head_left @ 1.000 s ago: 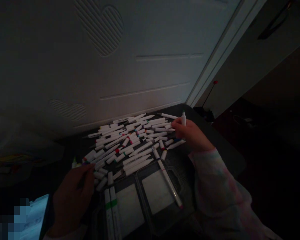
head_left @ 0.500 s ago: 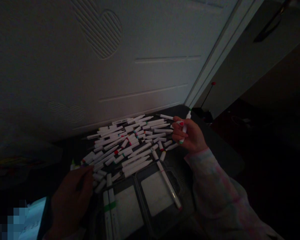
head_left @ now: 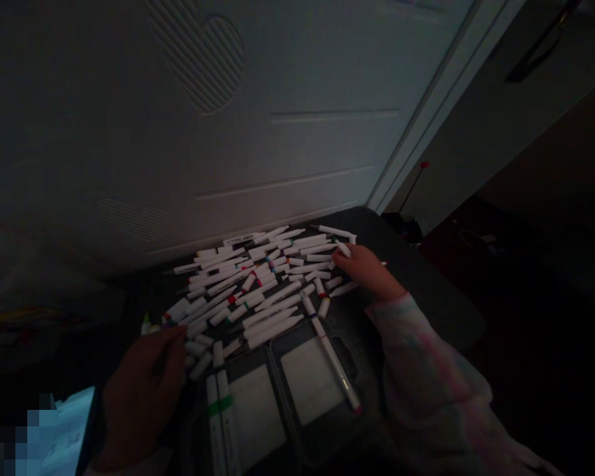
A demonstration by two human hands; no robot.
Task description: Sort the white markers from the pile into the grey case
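A pile of white markers [head_left: 258, 284] with coloured bands lies spread over a dark table [head_left: 426, 291]. My right hand [head_left: 367, 268] rests low at the pile's right edge. Its fingers are closed round a marker whose end [head_left: 384, 263] sticks out on the right, and its fingertips touch another marker [head_left: 344, 250]. My left hand [head_left: 139, 390] is at the lower left, closed on a marker with a light tip [head_left: 146, 324], beside the pile's left end. A pale patterned sleeve covers my right arm.
A clear plastic case [head_left: 277, 344] with compartments sits in front of the pile, with two green-banded markers [head_left: 218, 410] inside and a long one [head_left: 334, 363] across it. A white panelled door [head_left: 277, 132] stands behind. A lit screen [head_left: 64, 423] glows at lower left.
My right hand had lifted a green-tipped marker upright above the pile; it has now dropped to the pile's right edge with the marker lying low. My left hand has hardly moved.
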